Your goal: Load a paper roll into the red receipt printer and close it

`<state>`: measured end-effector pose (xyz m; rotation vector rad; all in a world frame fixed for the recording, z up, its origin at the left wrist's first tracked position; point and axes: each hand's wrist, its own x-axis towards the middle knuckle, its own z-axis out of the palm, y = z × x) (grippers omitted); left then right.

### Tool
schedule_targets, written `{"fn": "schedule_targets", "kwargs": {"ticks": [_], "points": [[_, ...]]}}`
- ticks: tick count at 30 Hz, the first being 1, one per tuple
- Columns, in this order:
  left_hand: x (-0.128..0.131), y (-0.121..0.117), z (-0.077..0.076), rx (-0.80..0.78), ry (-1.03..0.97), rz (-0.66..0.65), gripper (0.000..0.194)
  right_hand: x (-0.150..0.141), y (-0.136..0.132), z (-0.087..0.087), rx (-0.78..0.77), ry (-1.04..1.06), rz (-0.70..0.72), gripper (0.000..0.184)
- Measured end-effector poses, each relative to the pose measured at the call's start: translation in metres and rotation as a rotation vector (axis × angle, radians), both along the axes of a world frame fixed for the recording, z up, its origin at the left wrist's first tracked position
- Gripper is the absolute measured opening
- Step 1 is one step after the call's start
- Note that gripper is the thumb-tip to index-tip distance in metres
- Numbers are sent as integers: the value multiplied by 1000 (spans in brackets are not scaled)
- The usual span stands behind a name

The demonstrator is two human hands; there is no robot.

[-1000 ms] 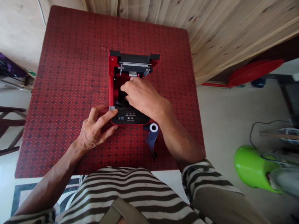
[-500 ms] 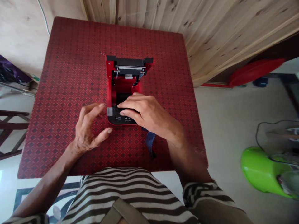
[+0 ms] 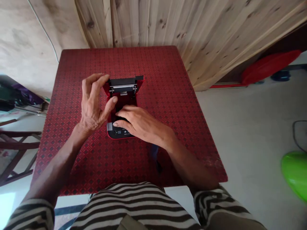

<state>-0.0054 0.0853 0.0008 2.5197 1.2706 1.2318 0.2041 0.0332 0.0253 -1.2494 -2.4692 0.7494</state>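
Observation:
A small red-and-black thermal printer [image 3: 126,134] sits on the patterned red table with its lid [image 3: 123,82] raised, showing a roller and a metal bar. My left hand [image 3: 92,103] is beside it, fingers spread; its fingertips are at the upper left corner of the lid, and the thumb hangs near the left side of the compartment. My right hand [image 3: 141,124] lies over the front of the printer, thumb on the black panel and fingers curled over the compartment's front. What lies under these fingers is hidden. A dark blue strap [image 3: 154,153] lies by the right forearm.
The red table [image 3: 165,76] stands against a wooden plank wall [image 3: 144,25]. A wooden chair [image 3: 19,147] is at the left. On the floor at the right are a green plastic object [image 3: 295,172] and a black cable [image 3: 294,134].
My left hand has moved up from beside the printer's front to the lid's left corner. The right hand stays at the printer's front. The view has shifted.

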Motion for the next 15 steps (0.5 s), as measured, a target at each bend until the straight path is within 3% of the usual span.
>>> {"fn": "schedule_targets", "kwargs": {"ticks": [4,15], "points": [[-6,-18,-11,-13,-10,6,59,-8,4,5,-5,-116,71,30],[-16,-25,-23,-11,-43,28,52,6,14,6,-52,164,82,19]]}}
